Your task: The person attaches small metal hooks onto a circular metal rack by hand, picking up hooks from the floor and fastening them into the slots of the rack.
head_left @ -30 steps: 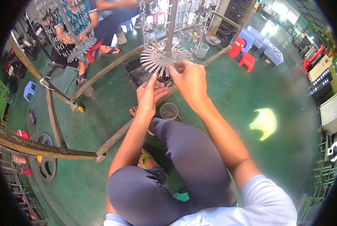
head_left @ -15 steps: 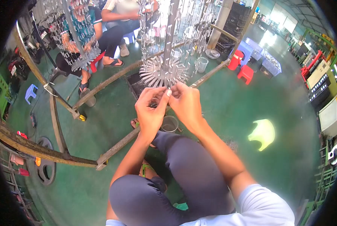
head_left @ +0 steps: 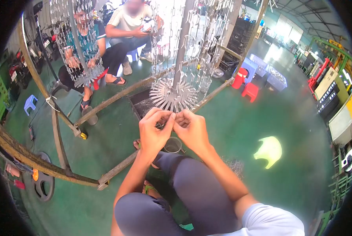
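My left hand (head_left: 155, 128) and my right hand (head_left: 191, 128) meet fingertip to fingertip, both pinched closed. Whatever lies between the fingertips is hidden or too small to make out. Just beyond them is the slotted metal disc (head_left: 164, 94) at the foot of an upright pole (head_left: 182, 51). Strands of small metal pieces (head_left: 193, 43) hang all round that pole. Below my hands, a round metal cup (head_left: 172, 144) stands on the floor near my knee.
A frame of metal bars (head_left: 117, 92) surrounds the pole. Two people sit opposite, one behind a second hanging rack (head_left: 87, 76). To the right are a yellow-green stool (head_left: 269, 151), a red stool (head_left: 250, 91) and blue bins (head_left: 276, 78). A dark tray (head_left: 138, 106) lies beneath the disc.
Both hands sit lower in view, still pinched together. The whole scene has shifted as the head view tilted up, and the disc's front edge shows more fully above my fingers.
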`<action>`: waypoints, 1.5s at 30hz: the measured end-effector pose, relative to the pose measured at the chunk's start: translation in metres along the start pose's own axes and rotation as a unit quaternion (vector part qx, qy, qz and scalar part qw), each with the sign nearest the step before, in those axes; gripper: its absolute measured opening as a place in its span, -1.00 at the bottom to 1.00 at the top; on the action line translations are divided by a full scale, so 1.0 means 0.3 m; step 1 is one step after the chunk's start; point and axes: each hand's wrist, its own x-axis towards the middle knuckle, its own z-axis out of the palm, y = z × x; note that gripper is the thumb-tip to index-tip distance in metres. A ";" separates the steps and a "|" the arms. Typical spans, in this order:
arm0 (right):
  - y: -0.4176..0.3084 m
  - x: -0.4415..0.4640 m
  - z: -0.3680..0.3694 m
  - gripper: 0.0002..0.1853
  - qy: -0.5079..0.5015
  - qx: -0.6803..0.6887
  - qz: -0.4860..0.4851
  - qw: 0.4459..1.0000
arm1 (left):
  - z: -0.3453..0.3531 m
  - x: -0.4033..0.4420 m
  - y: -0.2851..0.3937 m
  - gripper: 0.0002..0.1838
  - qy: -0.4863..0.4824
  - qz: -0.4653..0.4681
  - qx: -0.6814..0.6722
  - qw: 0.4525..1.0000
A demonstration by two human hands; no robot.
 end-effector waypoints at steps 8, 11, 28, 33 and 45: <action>0.070 0.003 -0.063 -0.77 -0.122 0.175 0.041 0.976 | -0.009 -0.004 -0.001 -0.91 -0.055 -0.002 -0.026 0.998; 0.056 0.006 -0.101 -0.76 -0.171 0.208 0.064 0.961 | -0.016 -0.007 0.000 -0.91 -0.088 -0.014 -0.038 0.995; 0.094 -0.015 -0.037 -0.84 -0.089 0.234 0.060 0.966 | -0.013 -0.037 -0.037 -0.85 -0.082 -0.040 -0.109 0.990; 0.081 -0.028 -0.015 -0.84 0.006 0.097 -0.042 0.994 | 0.013 -0.051 -0.031 -0.78 -0.051 -0.064 -0.117 0.990; 0.114 -0.041 0.009 -0.86 0.005 0.120 -0.032 0.992 | 0.021 -0.055 -0.043 -0.80 -0.002 -0.085 -0.127 0.988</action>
